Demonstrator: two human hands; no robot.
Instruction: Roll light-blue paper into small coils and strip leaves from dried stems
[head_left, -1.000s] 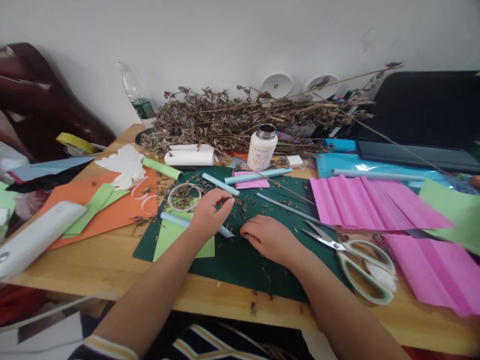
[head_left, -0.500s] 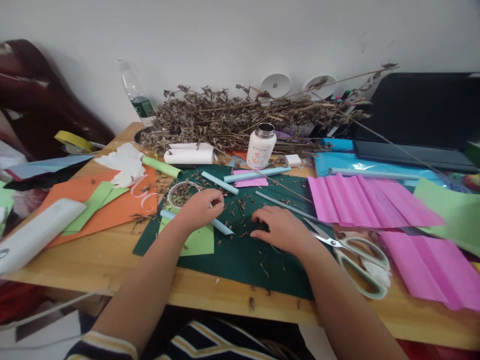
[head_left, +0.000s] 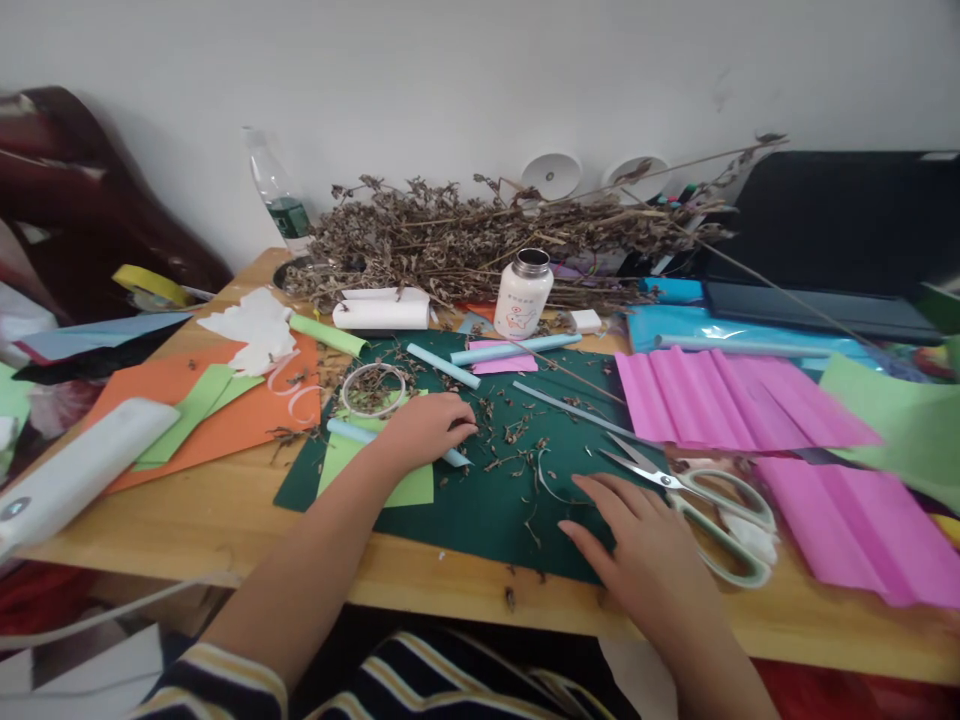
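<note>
My left hand [head_left: 429,430] hovers over the left part of the dark green mat [head_left: 480,540], fingers curled in and thumb close to them; whatever they may hold is hidden. Beneath it lie a rolled light-blue paper tube [head_left: 351,431] and a light-green paper square [head_left: 409,487]. A pale ring [head_left: 375,411] with dried leaf bits inside sits just left of it. My right hand [head_left: 637,535], fingers apart and holding nothing, is over the mat's right front, beside a thin curled pale strip [head_left: 546,480]. Scissors [head_left: 667,480] with pale green handles lie partly open just beyond it. Dried leaf crumbs [head_left: 514,432] litter the mat.
A pile of dried stalks [head_left: 450,235] lines the wall behind a white open bottle [head_left: 523,295]. Pink crepe paper [head_left: 697,395] lies at right, near a dark laptop [head_left: 847,240]. Orange paper [head_left: 225,430] and a white elongated device [head_left: 90,470] occupy the left.
My right hand has moved right and toward me, away from the leaf crumbs, uncovering the curled strip. My left hand has shifted slightly right and toward me, still curled.
</note>
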